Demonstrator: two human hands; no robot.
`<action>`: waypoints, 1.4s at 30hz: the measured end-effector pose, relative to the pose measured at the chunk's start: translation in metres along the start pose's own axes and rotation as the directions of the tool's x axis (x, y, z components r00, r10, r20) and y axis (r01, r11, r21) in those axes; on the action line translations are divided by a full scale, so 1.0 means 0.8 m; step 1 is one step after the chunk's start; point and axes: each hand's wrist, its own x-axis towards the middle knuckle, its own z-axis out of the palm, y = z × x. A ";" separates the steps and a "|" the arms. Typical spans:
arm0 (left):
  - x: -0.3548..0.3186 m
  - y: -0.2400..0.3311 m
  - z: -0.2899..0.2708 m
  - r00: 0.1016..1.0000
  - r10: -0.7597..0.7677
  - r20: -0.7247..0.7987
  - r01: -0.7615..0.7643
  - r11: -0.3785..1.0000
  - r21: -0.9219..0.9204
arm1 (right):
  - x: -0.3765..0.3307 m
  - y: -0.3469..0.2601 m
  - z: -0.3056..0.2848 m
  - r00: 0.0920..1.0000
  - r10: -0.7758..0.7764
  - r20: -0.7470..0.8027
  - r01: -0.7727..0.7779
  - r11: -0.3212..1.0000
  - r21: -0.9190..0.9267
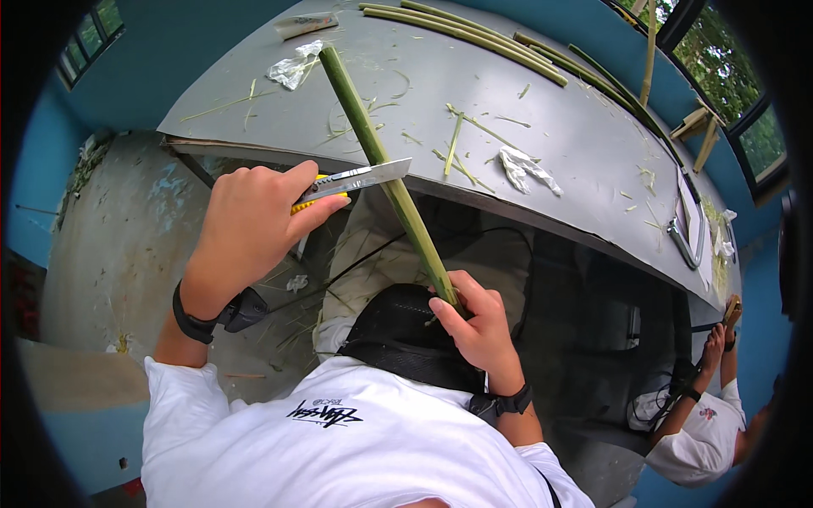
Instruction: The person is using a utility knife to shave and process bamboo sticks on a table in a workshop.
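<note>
My left hand (254,224) is closed round a yellow utility knife (326,188). Its extended metal blade lies across a green bamboo stick (364,131), just beyond the table's near edge. The lower end of the stick sits in my right hand (478,326), fingers wrapped round it near my waist. From there the stick slants up and to the left, its far end over the tabletop. Part of its surface looks paler below the blade. A black bag or pouch (406,334) rests on my lap.
Several long bamboo poles (474,34) lie along the far side of the grey table (279,127). Green shavings, crumpled white tissues (527,171) and a metal clamp-like frame (684,241) are scattered on it. At the right, another person's hands (716,343) hold a small wooden piece.
</note>
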 end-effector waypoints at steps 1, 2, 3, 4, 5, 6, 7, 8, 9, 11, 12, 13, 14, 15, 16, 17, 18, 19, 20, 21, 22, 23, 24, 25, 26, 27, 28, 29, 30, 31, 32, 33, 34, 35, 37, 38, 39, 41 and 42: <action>0.001 -0.001 -0.002 1.000 0.002 -0.004 -0.002 1.000 0.011 | 0.001 -0.002 0.000 1.000 -0.014 -0.008 0.014 1.000 -0.015; 0.000 -0.002 -0.003 0.999 0.010 -0.031 -0.010 1.000 0.006 | 0.002 -0.002 0.000 1.000 -0.029 -0.013 0.028 0.999 -0.027; -0.002 -0.003 -0.004 0.998 0.019 -0.057 -0.019 1.000 0.001 | 0.003 -0.003 0.001 0.998 -0.054 -0.014 0.054 0.998 -0.042; -0.002 -0.004 -0.004 0.996 0.028 -0.084 -0.028 1.000 -0.003 | 0.004 -0.004 0.001 0.997 -0.079 -0.016 0.078 0.995 -0.057; -0.002 -0.005 -0.004 0.995 0.034 -0.098 -0.034 0.999 0.010 | 0.004 -0.004 0.001 0.995 -0.099 -0.022 0.098 0.992 -0.075; 0.000 -0.007 -0.003 0.993 0.042 -0.111 -0.039 0.999 0.023 | 0.005 -0.003 0.000 0.994 -0.109 -0.025 0.106 0.990 -0.095; 0.002 -0.010 -0.001 0.991 0.050 -0.125 -0.046 0.998 0.036 | 0.007 -0.001 0.000 0.993 -0.118 -0.028 0.114 0.987 -0.115; 0.006 -0.019 -0.001 0.981 -0.022 -0.194 0.041 0.994 0.098 | 0.008 0.000 0.000 0.991 -0.131 -0.028 0.126 0.983 -0.137; 0.010 -0.036 -0.003 0.959 -0.090 -0.268 0.136 0.978 0.158 | 0.003 0.001 -0.002 0.991 -0.131 0.031 0.134 0.980 -0.145; 0.026 -0.158 -0.032 0.822 -0.261 -0.506 0.429 0.868 0.249 | -0.017 0.002 -0.007 0.978 -0.132 0.160 0.158 0.974 -0.163; 0.007 -0.195 -0.047 0.775 -0.346 -0.529 0.511 0.835 0.203 | -0.026 -0.001 -0.005 0.980 -0.148 0.136 0.170 0.972 -0.166; -0.005 -0.217 -0.066 0.722 -0.417 -0.552 0.584 0.795 0.164 | -0.021 -0.008 -0.006 0.989 -0.096 0.108 0.110 0.985 -0.132; -0.007 -0.214 -0.070 0.701 -0.420 -0.576 0.582 0.804 0.123 | -0.017 -0.016 -0.012 0.997 -0.027 0.073 0.034 0.994 -0.099; -0.014 -0.196 -0.075 0.677 -0.427 -0.599 0.583 0.808 0.082 | -0.014 -0.021 -0.020 0.998 0.042 0.047 -0.039 0.997 -0.062; -0.019 -0.178 -0.078 0.650 -0.437 -0.621 0.583 0.811 0.040 | -0.011 -0.019 -0.018 0.999 0.032 0.001 -0.032 0.999 0.030; -0.024 -0.163 -0.073 0.684 -0.422 -0.595 0.546 0.837 0.034 | -0.009 -0.019 -0.017 0.999 0.051 0.010 -0.051 0.997 0.051; -0.025 -0.148 -0.063 0.716 -0.406 -0.568 0.507 0.862 0.024 | -0.006 -0.018 -0.016 0.997 0.069 0.020 -0.071 0.995 0.069; -0.025 -0.133 -0.050 0.746 -0.387 -0.542 0.467 0.884 0.012 | -0.003 -0.019 -0.014 0.996 0.088 0.030 -0.091 0.992 0.087; -0.023 -0.121 -0.036 0.775 -0.327 -0.541 0.375 0.927 -0.024 | -0.001 -0.024 -0.011 0.995 0.096 0.031 -0.100 0.987 0.127; -0.021 -0.105 -0.025 0.828 -0.270 -0.492 0.286 0.957 -0.045 | 0.000 -0.023 -0.009 0.994 0.101 0.034 -0.104 0.985 0.139; -0.020 -0.086 -0.018 0.874 -0.206 -0.441 0.197 0.978 -0.066 | 0.001 -0.020 -0.008 0.994 0.104 0.038 -0.109 0.982 0.155; -0.020 -0.068 -0.010 0.906 -0.142 -0.397 0.115 0.989 -0.091 | 0.002 -0.018 -0.007 0.993 0.110 0.047 -0.116 0.978 0.172; -0.021 -0.052 0.004 0.935 -0.078 -0.345 0.036 0.991 -0.127 | 0.003 -0.016 -0.005 0.993 0.109 0.054 -0.117 0.973 0.198; -0.017 -0.033 0.016 0.947 -0.025 -0.321 -0.036 0.983 -0.182 | 0.004 -0.013 -0.004 0.992 0.118 0.037 -0.123 0.976 0.182; -0.015 -0.017 0.023 0.954 0.029 -0.298 -0.102 0.967 -0.232 | 0.004 -0.009 -0.003 0.992 0.126 0.023 -0.128 0.977 0.170; -0.013 -0.008 0.033 0.960 0.043 -0.277 -0.116 0.960 -0.254 | 0.005 -0.005 -0.003 0.991 0.131 0.005 -0.130 0.980 0.151; -0.011 -0.001 0.042 0.965 0.058 -0.256 -0.130 0.952 -0.276 | 0.004 -0.001 -0.005 0.992 0.125 -0.004 -0.124 0.984 0.130; -0.009 0.004 0.048 0.969 0.075 -0.234 -0.145 0.944 -0.298 | 0.002 0.002 -0.005 0.993 0.120 -0.015 -0.118 0.987 0.110; -0.007 0.008 0.050 0.974 0.075 -0.213 -0.138 0.945 -0.297 | 0.001 0.004 -0.006 0.993 0.115 -0.025 -0.112 0.990 0.090; -0.005 0.010 0.052 0.975 0.075 -0.211 -0.137 0.944 -0.299 | 0.002 0.003 -0.007 0.993 0.114 -0.025 -0.111 0.991 0.077; -0.004 0.012 0.053 0.975 0.075 -0.207 -0.137 0.944 -0.300 | 0.002 0.001 -0.007 0.993 0.113 -0.026 -0.111 0.992 0.066; -0.003 0.012 0.054 0.976 0.076 -0.204 -0.136 0.944 -0.300 | 0.002 -0.001 -0.006 0.993 0.113 -0.027 -0.111 0.992 0.055; -0.002 0.012 0.055 0.976 0.082 -0.203 -0.142 0.944 -0.298 | 0.002 0.001 -0.005 0.993 0.113 -0.030 -0.111 0.992 0.055; -0.001 0.011 0.056 0.975 0.087 -0.204 -0.147 0.943 -0.297 | 0.002 0.002 -0.004 0.993 0.113 -0.033 -0.111 0.992 0.052; -0.001 0.009 0.057 0.975 0.093 -0.203 -0.152 0.943 -0.295 | 0.001 0.003 -0.002 0.992 0.124 -0.033 -0.122 0.991 0.051; -0.001 0.009 0.058 0.974 0.094 -0.204 -0.153 0.944 -0.293 | 0.000 0.002 -0.003 0.991 0.132 -0.030 -0.130 0.990 0.053; -0.002 0.008 0.058 0.974 0.095 -0.204 -0.153 0.944 -0.291 | 0.000 0.002 -0.003 0.990 0.141 -0.027 -0.139 0.989 0.056; -0.002 0.009 0.055 0.978 0.085 -0.190 -0.140 0.943 -0.301 | -0.001 0.004 -0.003 0.994 0.108 -0.027 -0.107 0.993 0.040; -0.003 0.009 0.054 0.980 0.080 -0.183 -0.134 0.943 -0.305 | -0.001 0.004 -0.003 0.995 0.091 -0.028 -0.091 0.995 0.032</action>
